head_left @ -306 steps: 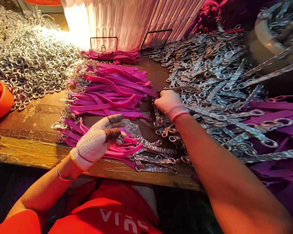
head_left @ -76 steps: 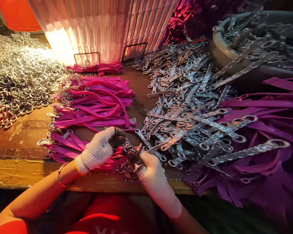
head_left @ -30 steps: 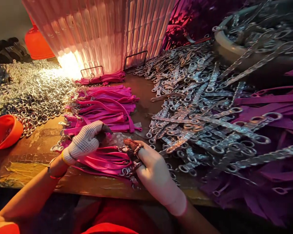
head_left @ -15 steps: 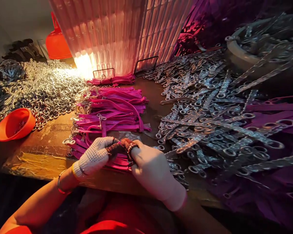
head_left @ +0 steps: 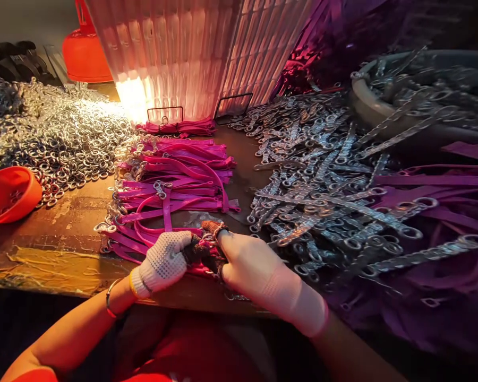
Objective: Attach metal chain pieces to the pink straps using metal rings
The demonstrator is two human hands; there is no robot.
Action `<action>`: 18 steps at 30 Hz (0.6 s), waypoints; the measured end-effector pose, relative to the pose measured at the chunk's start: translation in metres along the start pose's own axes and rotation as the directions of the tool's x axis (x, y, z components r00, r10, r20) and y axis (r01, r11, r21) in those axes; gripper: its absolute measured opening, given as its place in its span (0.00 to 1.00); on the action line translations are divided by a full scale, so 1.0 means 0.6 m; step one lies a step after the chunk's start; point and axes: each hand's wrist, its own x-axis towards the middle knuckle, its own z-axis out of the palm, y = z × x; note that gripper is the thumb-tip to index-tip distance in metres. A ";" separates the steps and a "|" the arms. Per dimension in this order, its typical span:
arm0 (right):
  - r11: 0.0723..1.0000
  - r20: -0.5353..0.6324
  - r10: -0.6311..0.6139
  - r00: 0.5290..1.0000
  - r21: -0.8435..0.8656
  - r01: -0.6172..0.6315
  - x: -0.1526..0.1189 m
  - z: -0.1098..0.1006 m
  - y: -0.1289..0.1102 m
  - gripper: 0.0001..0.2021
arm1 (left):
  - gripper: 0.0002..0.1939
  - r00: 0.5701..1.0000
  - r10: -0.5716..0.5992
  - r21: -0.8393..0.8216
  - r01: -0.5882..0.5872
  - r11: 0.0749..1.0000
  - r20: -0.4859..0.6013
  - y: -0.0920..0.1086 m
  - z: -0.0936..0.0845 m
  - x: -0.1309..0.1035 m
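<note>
My left hand [head_left: 165, 262], in a white dotted glove with dark fingertips, is closed in a pinch at the table's front edge. Meeting it fingertip to fingertip is my right hand [head_left: 249, 262], in a plain white glove with dark fingertips, also closed. A small metal link [head_left: 212, 237] shows at the right fingers; what the left fingers pinch is hidden. Just beyond both hands lies a pile of pink straps [head_left: 175, 183] with metal rings and clips on their left ends. A metal clip [head_left: 161, 189] rests on top of the pile.
Silver chains [head_left: 75, 138] are heaped at the left, behind an orange bowl [head_left: 18, 196]. Twisted metal chains with ring ends [head_left: 314, 185] cover the right side, below a large tub [head_left: 376, 101]. Ribbed clear panels [head_left: 175, 58] and a red lamp [head_left: 85, 55] stand behind.
The view has turned a little to the right, so the table's things sit further left. Both hands stay together at the fingertips, and the left thumb and fingers have shifted their hold slightly.
</note>
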 end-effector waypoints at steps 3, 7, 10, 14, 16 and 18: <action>0.988 0.150 0.122 0.981 -0.108 -0.107 0.012 -0.014 -0.006 0.17 | 0.14 1.000 0.001 0.159 0.001 0.987 -0.012 0.006 0.007 -0.006; 0.992 0.095 -0.002 0.995 -0.122 0.013 0.020 -0.016 -0.006 0.12 | 0.10 0.994 0.038 0.403 0.006 0.915 -0.100 0.010 0.013 -0.013; 0.983 0.050 -0.092 0.994 -0.156 0.099 0.015 -0.017 -0.003 0.10 | 0.07 0.985 0.110 0.496 -0.030 0.868 -0.133 0.005 0.016 -0.017; 0.958 0.067 -0.145 0.987 -0.239 0.156 0.001 -0.013 -0.004 0.07 | 0.05 0.983 0.162 0.460 -0.105 0.882 -0.087 -0.004 0.022 -0.018; 0.948 0.101 -0.150 0.983 -0.269 0.172 -0.005 -0.010 -0.004 0.08 | 0.05 0.987 0.153 0.433 -0.122 0.893 -0.038 -0.007 0.026 -0.016; 0.944 0.140 -0.146 0.979 -0.277 0.180 -0.009 -0.010 -0.002 0.08 | 0.06 0.985 0.172 0.426 -0.163 0.890 0.017 -0.006 0.026 -0.010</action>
